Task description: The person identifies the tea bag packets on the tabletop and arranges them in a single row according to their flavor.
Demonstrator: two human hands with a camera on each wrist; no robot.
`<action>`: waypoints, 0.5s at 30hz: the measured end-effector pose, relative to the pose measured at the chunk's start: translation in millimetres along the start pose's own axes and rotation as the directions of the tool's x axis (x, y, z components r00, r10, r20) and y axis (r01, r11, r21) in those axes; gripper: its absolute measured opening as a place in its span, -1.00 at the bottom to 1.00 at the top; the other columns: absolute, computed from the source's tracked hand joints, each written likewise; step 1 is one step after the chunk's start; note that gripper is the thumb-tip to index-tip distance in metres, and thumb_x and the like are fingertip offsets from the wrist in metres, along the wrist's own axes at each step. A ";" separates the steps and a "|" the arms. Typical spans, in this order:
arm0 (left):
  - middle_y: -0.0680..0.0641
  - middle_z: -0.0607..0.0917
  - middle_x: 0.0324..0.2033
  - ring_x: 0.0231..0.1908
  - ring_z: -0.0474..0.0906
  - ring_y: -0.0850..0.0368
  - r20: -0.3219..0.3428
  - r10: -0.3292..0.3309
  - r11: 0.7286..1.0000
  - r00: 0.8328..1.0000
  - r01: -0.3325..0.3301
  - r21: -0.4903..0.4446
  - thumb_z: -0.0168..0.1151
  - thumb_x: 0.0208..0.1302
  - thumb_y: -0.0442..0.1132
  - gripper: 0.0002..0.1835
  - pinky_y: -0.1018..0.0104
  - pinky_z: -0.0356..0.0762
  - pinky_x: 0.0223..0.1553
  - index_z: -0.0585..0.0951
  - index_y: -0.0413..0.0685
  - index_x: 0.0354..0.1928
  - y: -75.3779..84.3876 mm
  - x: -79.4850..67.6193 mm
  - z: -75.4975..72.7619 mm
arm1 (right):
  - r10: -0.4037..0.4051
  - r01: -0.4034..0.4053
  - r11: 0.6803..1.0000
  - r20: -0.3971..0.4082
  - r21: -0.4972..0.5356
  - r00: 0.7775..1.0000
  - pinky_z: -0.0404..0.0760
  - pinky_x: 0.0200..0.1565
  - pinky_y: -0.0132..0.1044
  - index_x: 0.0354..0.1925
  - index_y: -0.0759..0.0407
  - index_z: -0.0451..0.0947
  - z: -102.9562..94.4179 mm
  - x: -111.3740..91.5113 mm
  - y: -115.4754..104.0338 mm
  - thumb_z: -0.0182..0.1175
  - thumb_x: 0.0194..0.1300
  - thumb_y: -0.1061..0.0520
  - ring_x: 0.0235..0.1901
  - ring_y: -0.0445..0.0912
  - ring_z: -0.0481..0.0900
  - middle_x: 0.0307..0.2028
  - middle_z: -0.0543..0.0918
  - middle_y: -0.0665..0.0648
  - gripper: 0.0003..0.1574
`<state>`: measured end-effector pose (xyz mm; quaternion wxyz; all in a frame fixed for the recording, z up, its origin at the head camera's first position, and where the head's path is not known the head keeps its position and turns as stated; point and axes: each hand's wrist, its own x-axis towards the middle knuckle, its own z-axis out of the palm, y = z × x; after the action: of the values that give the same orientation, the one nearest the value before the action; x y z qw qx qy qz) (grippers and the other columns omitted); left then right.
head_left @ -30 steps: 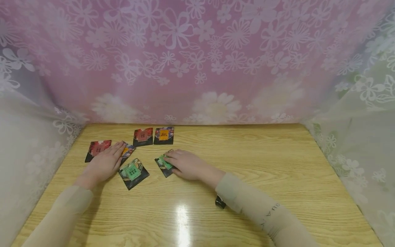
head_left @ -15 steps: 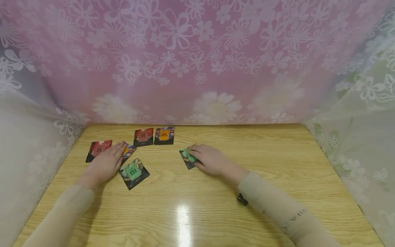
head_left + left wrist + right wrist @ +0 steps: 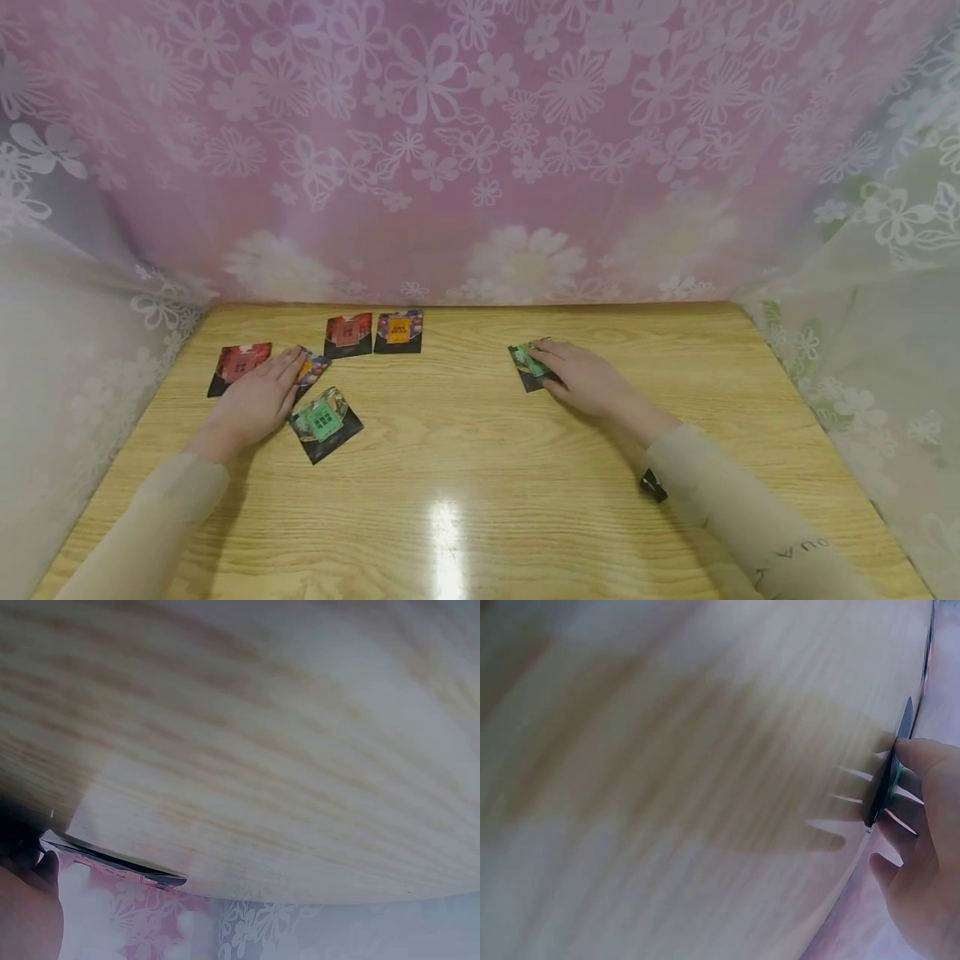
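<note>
In the head view, my left hand [image 3: 255,396] rests flat at the table's left. Its fingers cover part of a purple-and-orange packet [image 3: 311,369] and touch or overlap the edge of a red-and-black packet [image 3: 236,364]. Just right of that hand lies a green-and-black packet [image 3: 326,423]. My right hand [image 3: 585,375] has its extended fingers on top of a second green-and-black packet [image 3: 528,367], partly hiding it. From the right wrist, this packet [image 3: 885,784] appears edge-on beneath the fingers. A thin packet edge [image 3: 112,861] shows beside my left hand [image 3: 30,907].
At the back left, another red packet [image 3: 348,335] and another purple-and-orange packet [image 3: 399,332] lie side by side. Flowered curtains [image 3: 480,167] enclose the wooden table [image 3: 480,500] at the back and sides. A small black object [image 3: 652,485] sits under the right cuff.
My right hand has moved the second green-and-black packet rightward and slightly back across the table, away from the other packets. My left hand has stayed in place.
</note>
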<state>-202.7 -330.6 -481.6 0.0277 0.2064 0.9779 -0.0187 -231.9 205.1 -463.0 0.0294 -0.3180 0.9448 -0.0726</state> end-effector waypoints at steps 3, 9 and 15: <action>-0.39 0.21 0.62 0.60 0.17 -0.39 -0.001 0.001 1.000 1.000 -0.001 -0.003 -0.06 0.67 -0.14 -0.34 -0.31 0.28 0.56 0.19 -0.38 0.62 -0.1 -0.1 -0.8 | 0.027 -0.027 1.000 -0.021 0.002 0.999 0.39 0.52 0.26 0.58 0.25 0.32 -1.2 -11.1 16.4 0.22 0.58 0.07 0.52 0.30 0.38 0.57 0.36 0.34 -0.26; -0.40 0.21 0.61 0.60 0.17 -0.40 0.001 0.002 1.000 1.000 -0.002 -0.006 -0.07 0.67 -0.15 -0.35 -0.31 0.28 0.56 0.19 -0.39 0.62 0.1 -0.4 -1.1 | 0.101 -0.100 0.995 -0.018 0.022 0.995 0.36 0.52 0.31 0.60 0.28 0.27 -4.0 -34.6 48.1 0.17 0.60 0.10 0.53 0.35 0.33 0.58 0.32 0.36 -0.26; -0.40 0.22 0.61 0.60 0.18 -0.40 -0.009 0.004 1.000 1.000 -0.004 -0.001 -0.06 0.67 -0.15 -0.35 -0.30 0.29 0.56 0.19 -0.39 0.62 0.3 -0.2 -1.0 | 0.152 -0.150 0.988 -0.037 0.047 0.988 0.31 0.52 0.37 0.59 0.36 0.24 -7.8 -60.0 72.3 0.16 0.59 0.18 0.54 0.41 0.27 0.57 0.30 0.44 -0.26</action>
<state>-202.4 -330.3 -480.6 0.0234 0.2086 0.9776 -0.0171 -228.1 299.2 -466.0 0.0227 -0.2434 0.9648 -0.0973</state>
